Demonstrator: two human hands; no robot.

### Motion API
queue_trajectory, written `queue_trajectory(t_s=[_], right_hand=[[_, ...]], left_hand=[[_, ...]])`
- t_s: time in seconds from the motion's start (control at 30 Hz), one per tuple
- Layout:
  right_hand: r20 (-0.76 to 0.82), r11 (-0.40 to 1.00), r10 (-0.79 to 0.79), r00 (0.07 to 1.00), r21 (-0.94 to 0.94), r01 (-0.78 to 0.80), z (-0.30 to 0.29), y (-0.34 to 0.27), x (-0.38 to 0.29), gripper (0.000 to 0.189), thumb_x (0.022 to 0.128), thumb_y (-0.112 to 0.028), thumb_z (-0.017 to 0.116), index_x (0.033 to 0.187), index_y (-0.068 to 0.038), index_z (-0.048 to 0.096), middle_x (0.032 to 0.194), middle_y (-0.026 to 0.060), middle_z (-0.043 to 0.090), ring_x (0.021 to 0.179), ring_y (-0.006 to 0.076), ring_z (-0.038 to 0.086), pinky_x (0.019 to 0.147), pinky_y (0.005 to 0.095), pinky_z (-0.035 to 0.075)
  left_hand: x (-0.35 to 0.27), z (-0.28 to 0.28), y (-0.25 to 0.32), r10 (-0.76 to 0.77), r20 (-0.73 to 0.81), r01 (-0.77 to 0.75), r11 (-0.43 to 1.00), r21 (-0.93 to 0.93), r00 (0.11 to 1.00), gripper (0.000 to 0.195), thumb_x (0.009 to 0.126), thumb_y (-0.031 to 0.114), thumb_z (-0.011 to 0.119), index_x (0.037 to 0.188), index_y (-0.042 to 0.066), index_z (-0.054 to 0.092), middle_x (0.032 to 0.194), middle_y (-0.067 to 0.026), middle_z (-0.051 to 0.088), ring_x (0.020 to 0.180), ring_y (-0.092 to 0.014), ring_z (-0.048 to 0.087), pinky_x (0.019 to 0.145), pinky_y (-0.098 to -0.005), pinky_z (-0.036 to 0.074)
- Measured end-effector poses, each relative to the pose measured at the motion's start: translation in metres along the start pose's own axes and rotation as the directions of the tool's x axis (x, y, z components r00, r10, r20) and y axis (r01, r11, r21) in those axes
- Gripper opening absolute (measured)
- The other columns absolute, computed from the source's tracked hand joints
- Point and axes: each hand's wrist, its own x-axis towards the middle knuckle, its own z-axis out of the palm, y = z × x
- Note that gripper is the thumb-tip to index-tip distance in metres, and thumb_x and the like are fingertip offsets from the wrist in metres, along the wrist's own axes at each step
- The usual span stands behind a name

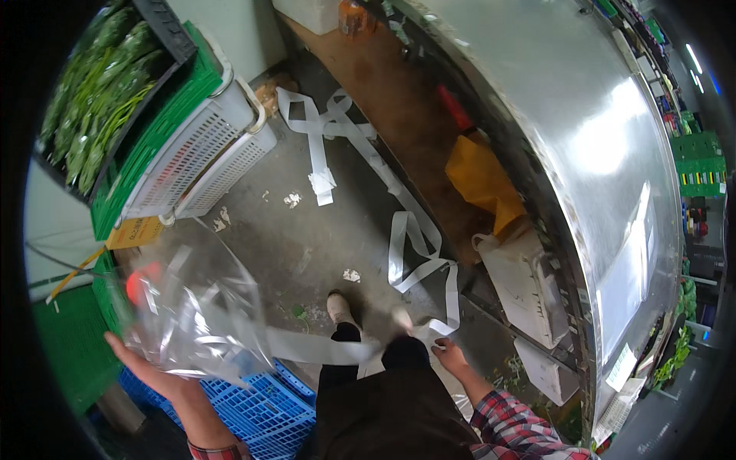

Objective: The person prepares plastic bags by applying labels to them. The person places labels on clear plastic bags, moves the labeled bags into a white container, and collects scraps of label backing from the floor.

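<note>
My left hand (167, 376) is raised at the lower left, supporting a crumpled sheet or bag of clear plastic (201, 310) from below. A finger sticks out past its left side, and the plastic hides part of the palm. From the plastic's right side a long white strip (313, 346) runs across in front of my legs. It continues in loops over the concrete floor (259, 201). My right hand (451, 356) is low beside my right leg, its curled fingertips at the strip's edge. Whether they pinch it is unclear.
Bagged green vegetables (103, 98) fill a black crate above green and white crates (190, 149) on the left. Blue crates (259, 414) stand below my left hand. A metal-topped table (552, 86) curves along the right, with a white foam box (520, 282) underneath.
</note>
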Motion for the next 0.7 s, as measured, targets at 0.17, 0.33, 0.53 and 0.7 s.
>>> queue_trajectory(t_s=[0.17, 0.33, 0.53, 0.7], right_hand=[[0.076, 0.823, 0.533, 0.843, 0.186, -0.537, 0.012, -0.084, 0.078, 0.050, 0.076, -0.028, 0.063, 0.114, 0.001, 0.047, 0.104, 0.0199, 0.057, 0.079, 0.0259, 0.061, 0.056, 0.0362, 0.051], [-0.115, 0.867, -0.226, 0.967, -0.477, 0.145, 0.082, -0.082, 0.310, 0.040, 0.076, -0.027, 0.059, 0.107, -0.001, 0.053, 0.111, 0.0225, 0.052, 0.102, 0.0348, 0.050, 0.087, 0.0405, 0.040], [-0.357, 0.997, 0.072, 0.931, 0.048, -0.059, 0.035, -0.217, 0.529, 0.072, 0.074, -0.049, 0.060, 0.117, 0.006, 0.043, 0.120, 0.0268, 0.044, 0.112, 0.0377, 0.043, 0.095, 0.0397, 0.033], [-0.547, 0.945, 0.127, 0.828, -0.186, -0.268, 0.081, -0.222, 0.605, 0.066, 0.072, -0.033, 0.068, 0.119, 0.004, 0.040, 0.122, 0.0261, 0.040, 0.116, 0.0334, 0.038, 0.088, 0.0457, 0.038]], left_hand=[[0.120, 0.030, -0.039, 0.434, 0.122, -0.441, 0.897, 0.033, 0.893, 0.050, 0.087, 0.036, 0.047, 0.123, 0.001, 0.040, 0.120, -0.0145, 0.046, 0.107, -0.027, 0.049, 0.090, -0.0378, 0.041], [0.265, 0.050, -0.210, 0.225, 0.415, -0.458, 0.626, 0.631, 0.881, 0.042, 0.084, 0.026, 0.058, 0.115, 0.000, 0.048, 0.107, -0.0110, 0.055, 0.095, -0.021, 0.055, 0.079, -0.0317, 0.046], [0.357, 0.073, -0.441, -0.513, 0.117, 0.328, 0.692, 0.643, 0.851, 0.057, 0.084, 0.034, 0.057, 0.121, -0.006, 0.040, 0.118, -0.0140, 0.048, 0.103, -0.021, 0.049, 0.088, -0.0306, 0.040], [0.370, 0.088, -0.551, -0.652, 0.147, 0.397, 0.608, 0.688, 0.744, 0.069, 0.084, 0.040, 0.056, 0.128, -0.006, 0.030, 0.127, -0.0169, 0.041, 0.115, -0.024, 0.043, 0.096, -0.0328, 0.034]])
